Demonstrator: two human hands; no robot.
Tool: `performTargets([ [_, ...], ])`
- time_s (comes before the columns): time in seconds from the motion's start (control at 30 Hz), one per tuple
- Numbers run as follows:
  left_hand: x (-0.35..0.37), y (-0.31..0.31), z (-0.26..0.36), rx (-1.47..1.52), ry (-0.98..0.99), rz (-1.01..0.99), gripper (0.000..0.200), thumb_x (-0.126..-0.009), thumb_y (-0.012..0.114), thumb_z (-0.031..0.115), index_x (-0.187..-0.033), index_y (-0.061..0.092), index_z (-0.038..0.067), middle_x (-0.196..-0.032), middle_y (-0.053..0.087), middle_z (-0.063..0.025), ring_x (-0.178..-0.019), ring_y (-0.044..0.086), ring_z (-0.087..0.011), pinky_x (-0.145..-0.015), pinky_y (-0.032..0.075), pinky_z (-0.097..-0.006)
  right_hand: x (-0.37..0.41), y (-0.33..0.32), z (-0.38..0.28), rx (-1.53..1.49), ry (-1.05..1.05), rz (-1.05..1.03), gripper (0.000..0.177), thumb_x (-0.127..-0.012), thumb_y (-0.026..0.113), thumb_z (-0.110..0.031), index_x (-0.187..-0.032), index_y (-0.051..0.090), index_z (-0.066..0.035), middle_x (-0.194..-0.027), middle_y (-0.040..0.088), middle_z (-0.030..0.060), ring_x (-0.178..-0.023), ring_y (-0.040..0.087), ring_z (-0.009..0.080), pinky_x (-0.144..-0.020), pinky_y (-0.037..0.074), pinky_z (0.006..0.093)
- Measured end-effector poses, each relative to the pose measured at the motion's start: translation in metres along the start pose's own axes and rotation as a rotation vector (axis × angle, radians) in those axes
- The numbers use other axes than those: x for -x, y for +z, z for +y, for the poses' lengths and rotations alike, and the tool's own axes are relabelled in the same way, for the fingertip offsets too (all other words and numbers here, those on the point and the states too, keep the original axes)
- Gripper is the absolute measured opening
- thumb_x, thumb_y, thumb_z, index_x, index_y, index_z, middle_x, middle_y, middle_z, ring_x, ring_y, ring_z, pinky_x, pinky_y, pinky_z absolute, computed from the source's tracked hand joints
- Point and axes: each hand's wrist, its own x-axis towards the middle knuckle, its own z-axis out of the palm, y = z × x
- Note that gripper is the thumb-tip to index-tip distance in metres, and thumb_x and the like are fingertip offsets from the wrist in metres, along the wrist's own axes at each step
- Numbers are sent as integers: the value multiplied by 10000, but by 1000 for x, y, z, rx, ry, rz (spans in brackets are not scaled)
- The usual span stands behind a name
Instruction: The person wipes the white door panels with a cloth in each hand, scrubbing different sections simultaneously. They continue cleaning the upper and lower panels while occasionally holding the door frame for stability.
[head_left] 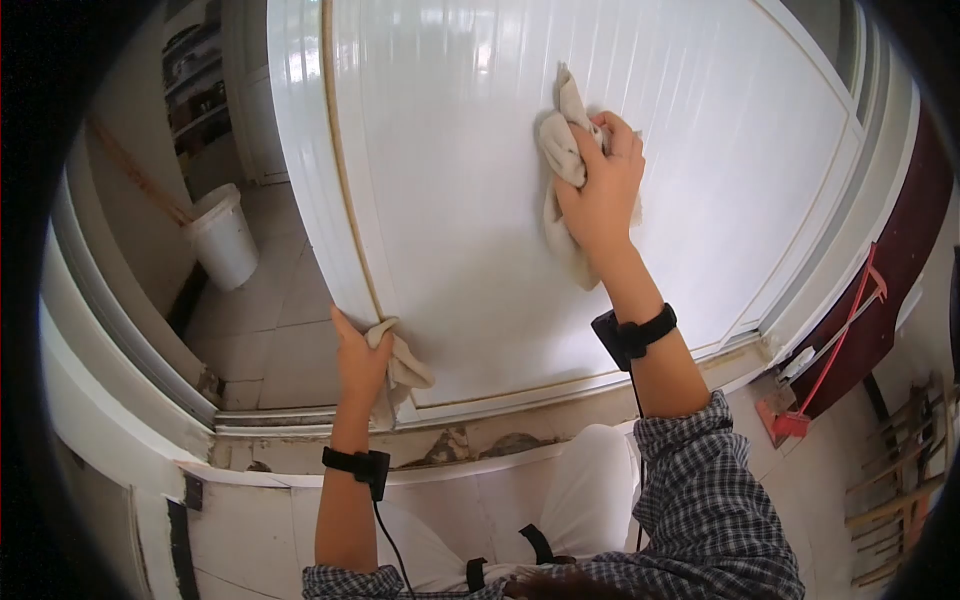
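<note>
A beige cloth (562,150) is bunched in my right hand (605,190), pressed against the white panel of a sliding door (460,210). Part of the cloth hangs below my wrist, and a corner sticks up above my fingers. Low on the left, my left hand (360,360) grips a second beige cloth (408,365) at the door's edge, beside the yellowish strip on its frame. Its fingers are partly hidden behind that edge. Black bands with small boxes and cables circle both wrists.
Left of the door, an opening shows a white bucket (225,240) and shelves (197,75). The worn door track (480,440) runs along the bottom. To the right stand a red broom (790,424) and a wooden rack (900,470).
</note>
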Motion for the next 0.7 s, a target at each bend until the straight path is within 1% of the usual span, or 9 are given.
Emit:
performTargets([
  [0.03,0,-1,1,-18,33,18,885,-794,643,152,-1403,17,8,-1163,504,-318,-1005,579,-400,-835,473,-413,3,0,1,-6,7,-5,405,-644,635,-55,-1047,635,-95,-1209,436,96,-1079,408,309,-902,313,431],
  [0.13,2,-4,7,-15,-17,-14,883,-796,642,154,-1402,18,3,-1162,502,-322,-1007,577,-401,-833,473,-412,4,-1,-1,-17,23,-8,393,-646,633,-55,-1037,641,-95,-1217,431,99,-1077,408,310,-902,312,427],
  [0.23,1,0,1,-19,23,12,887,-791,646,160,-1402,23,-3,-1152,503,-326,-1014,574,-401,-835,472,-410,-7,-1,-1,-8,19,11,392,-646,630,-55,-1036,643,-96,-1215,433,101,-1078,405,309,-897,312,421],
  [0.33,-1,2,0,-12,1,38,932,-739,669,161,-1402,44,-33,-1128,519,-326,-988,569,-435,-835,465,-432,-12,2,1,6,5,31,403,-643,626,-51,-1044,640,-94,-1209,438,105,-1083,401,309,-892,313,418],
  [0.53,1,-1,9,52,-33,6,921,-744,658,150,-1402,40,-36,-1148,504,-333,-1023,553,-440,-858,458,-423,15,-2,1,6,-7,-32,424,-629,641,-50,-1050,636,-101,-1201,453,102,-1087,404,309,-879,321,418],
  [0.7,1,0,5,28,-33,7,912,-750,656,153,-1401,46,-37,-1170,489,-333,-1048,537,-445,-878,447,-427,31,-4,4,-24,-7,-57,428,-613,659,-49,-1035,641,-116,-1206,459,93,-1093,410,309,-880,328,414],
])
